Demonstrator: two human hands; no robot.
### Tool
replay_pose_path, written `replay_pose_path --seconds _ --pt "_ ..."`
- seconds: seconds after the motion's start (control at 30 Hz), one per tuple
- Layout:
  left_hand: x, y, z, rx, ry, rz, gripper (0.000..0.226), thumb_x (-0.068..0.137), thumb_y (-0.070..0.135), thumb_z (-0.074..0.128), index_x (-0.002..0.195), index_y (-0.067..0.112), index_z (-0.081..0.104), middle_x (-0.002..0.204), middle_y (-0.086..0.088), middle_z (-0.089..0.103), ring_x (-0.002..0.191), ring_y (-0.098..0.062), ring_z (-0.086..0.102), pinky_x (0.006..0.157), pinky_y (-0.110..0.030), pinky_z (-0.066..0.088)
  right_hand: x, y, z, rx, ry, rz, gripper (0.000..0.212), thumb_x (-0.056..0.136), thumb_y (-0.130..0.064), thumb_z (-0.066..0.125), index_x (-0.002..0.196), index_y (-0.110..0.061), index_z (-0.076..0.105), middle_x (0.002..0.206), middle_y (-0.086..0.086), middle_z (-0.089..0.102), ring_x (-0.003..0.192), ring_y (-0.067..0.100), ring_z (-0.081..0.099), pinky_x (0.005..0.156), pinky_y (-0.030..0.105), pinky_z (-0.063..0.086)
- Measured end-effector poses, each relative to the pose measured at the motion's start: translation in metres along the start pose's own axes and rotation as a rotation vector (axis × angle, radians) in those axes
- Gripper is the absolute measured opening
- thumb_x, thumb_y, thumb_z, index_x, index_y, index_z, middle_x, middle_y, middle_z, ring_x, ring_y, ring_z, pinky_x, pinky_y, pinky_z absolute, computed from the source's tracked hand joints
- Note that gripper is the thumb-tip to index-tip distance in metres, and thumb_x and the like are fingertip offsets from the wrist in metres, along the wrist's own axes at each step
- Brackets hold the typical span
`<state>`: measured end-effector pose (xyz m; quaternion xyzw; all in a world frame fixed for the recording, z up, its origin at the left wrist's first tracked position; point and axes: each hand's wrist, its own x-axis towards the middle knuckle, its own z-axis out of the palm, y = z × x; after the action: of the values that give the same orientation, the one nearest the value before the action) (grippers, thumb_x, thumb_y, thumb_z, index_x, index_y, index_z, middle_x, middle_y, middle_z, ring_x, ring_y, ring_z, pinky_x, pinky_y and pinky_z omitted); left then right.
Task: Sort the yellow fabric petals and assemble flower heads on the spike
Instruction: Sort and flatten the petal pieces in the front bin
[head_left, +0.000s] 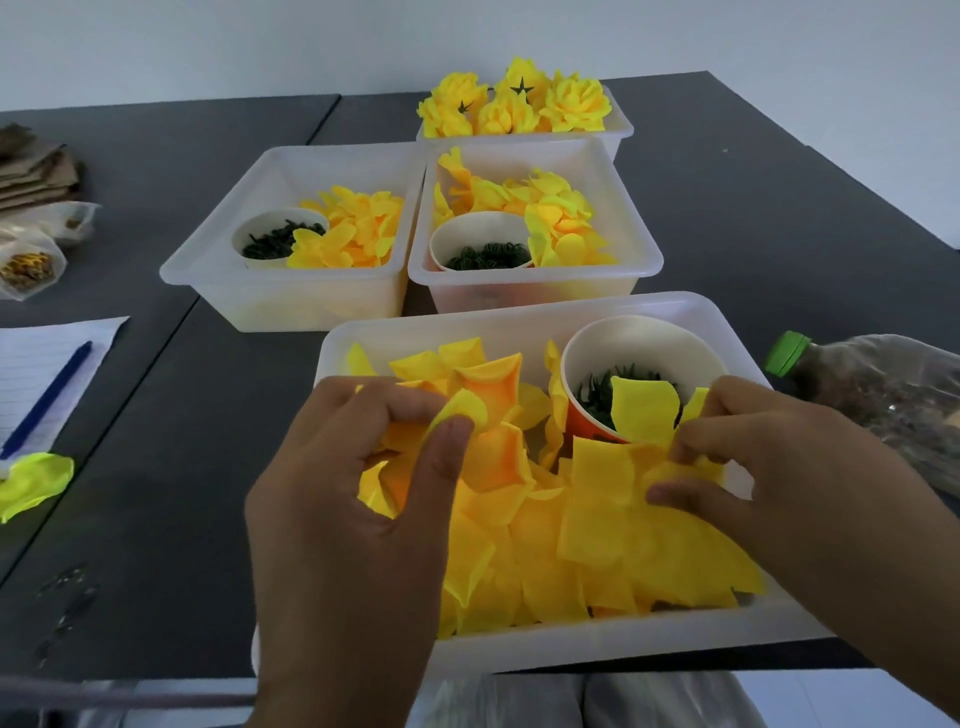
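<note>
Sorting petals (524, 525) in the near tray (597, 643): left hand (343, 499) pinches one petal to peel it off, right hand (769, 467) pinches another. No spike visible.

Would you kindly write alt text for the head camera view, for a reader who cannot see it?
Over the nearest white bin, the left hand pinches a yellow petal and the right hand pinches another petal. Behind it, two bins hold petals and cups; the farthest bin holds finished flower heads.
</note>
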<state>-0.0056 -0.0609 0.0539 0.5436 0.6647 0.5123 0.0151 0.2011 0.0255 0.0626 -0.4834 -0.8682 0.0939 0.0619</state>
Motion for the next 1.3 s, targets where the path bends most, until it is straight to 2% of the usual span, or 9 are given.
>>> replay_pose_path --seconds 0.13,0.23,0.47,0.67,0.8,0.97,1.07,1.2,1.3 --pt "-0.005 0.009 0.01 0.051 0.005 0.069 0.012 0.083 0.039 0.061 0.084 0.028 0.065 0.093 0.014 0.06 0.085 -0.001 0.056 0.071 -0.004 0.041 -0.008 -0.024 0.004 0.302 0.3 -0.068 0.046 0.08 -0.075 0.035 0.084 -0.037 0.061 0.063 -0.023 0.048 0.06 0.0 0.052 0.047 0.011 0.036" --pt "-0.01 0.017 0.02 0.02 -0.083 0.13 0.02 0.08 0.041 0.061 0.089 0.025 0.071 0.099 0.012 0.062 0.091 0.002 0.055 0.077 0.0 0.038 -0.008 -0.051 0.013 0.709 0.181 -0.058 0.064 0.069 -0.09 0.024 0.071 -0.037 0.059 0.066 -0.022 0.061 0.065 0.0 0.06 0.055 0.011 0.044" --pt "-0.009 0.012 0.005 -0.512 -0.402 -0.037 0.039 0.077 0.031 0.069 0.116 0.036 0.068 0.12 0.009 0.06 0.116 -0.016 0.06 0.083 -0.026 0.057 -0.003 -0.064 0.025 0.981 0.299 -0.044 0.019 0.087 -0.046 0.049 0.078 -0.034 0.061 0.066 -0.017 0.062 0.066 0.004 0.061 0.054 0.006 0.041" --pt "-0.01 0.008 0.007 -0.505 -0.158 -0.217 0.01 0.077 0.026 0.069 0.085 0.031 0.072 0.086 0.008 0.073 0.081 -0.013 0.071 0.061 -0.019 0.054 -0.01 -0.071 0.031 0.986 0.263 0.009 0.027 0.083 -0.04 0.052 0.076 -0.019 0.067 0.071 -0.007 0.07 0.07 0.012 0.066 0.061 0.027 0.052" --pt "-0.005 0.001 0.008 -0.417 -0.008 -0.274 0.011 0.079 0.025 0.071 0.081 0.032 0.063 0.075 0.008 0.065 0.064 -0.01 0.062 0.05 -0.019 0.048 -0.016 -0.07 0.031 0.878 0.398 0.04 0.027 0.082 -0.039 0.051 0.067 -0.02 0.062 0.057 -0.012 0.059 0.058 0.006 0.056 0.048 0.011 0.039" --pt "0.01 -0.021 -0.014 -0.433 0.084 -0.345 0.037 0.072 0.035 0.068 0.107 0.036 0.057 0.073 -0.002 0.063 0.064 -0.009 0.062 0.057 -0.023 0.054 -0.029 -0.042 0.014 0.855 0.509 0.091 0.042 0.075 -0.052 0.046 0.078 -0.013 0.06 0.052 0.0 0.061 0.041 0.011 0.053 0.039 0.024 0.046" --pt "0.014 -0.028 -0.023 -0.508 0.032 -0.404 0.053 0.063 0.047 0.069 0.115 0.038 0.062 0.075 -0.007 0.067 0.071 -0.019 0.067 0.065 -0.029 0.061 -0.033 -0.027 -0.001 0.924 0.311 0.082 0.058 0.068 -0.08 0.047 0.086 -0.028 0.066 0.068 -0.002 0.071 0.055 0.016 0.066 0.051 0.032 0.054" --pt "0.013 -0.026 -0.021 -0.472 -0.06 -0.379 0.036 0.071 0.047 0.076 0.107 0.041 0.07 0.091 -0.017 0.068 0.087 -0.043 0.063 0.077 -0.05 0.06 -0.028 -0.016 -0.001 0.772 0.183 0.148 0.025 0.068 -0.066 0.063 0.077 -0.042 0.067 0.061 -0.008 0.063 0.046 0.006 0.055 0.046 0.018 0.046" --pt "0.012 -0.021 -0.019 -0.521 -0.085 -0.376 0.026 0.069 0.045 0.078 0.094 0.042 0.074 0.09 -0.003 0.074 0.086 -0.024 0.07 0.07 -0.031 0.061 -0.023 -0.018 0.0 0.586 0.14 0.189 0.034 0.057 -0.066 0.051 0.078 -0.044 0.065 0.07 -0.01 0.063 0.058 0.007 0.052 0.054 0.027 0.041"
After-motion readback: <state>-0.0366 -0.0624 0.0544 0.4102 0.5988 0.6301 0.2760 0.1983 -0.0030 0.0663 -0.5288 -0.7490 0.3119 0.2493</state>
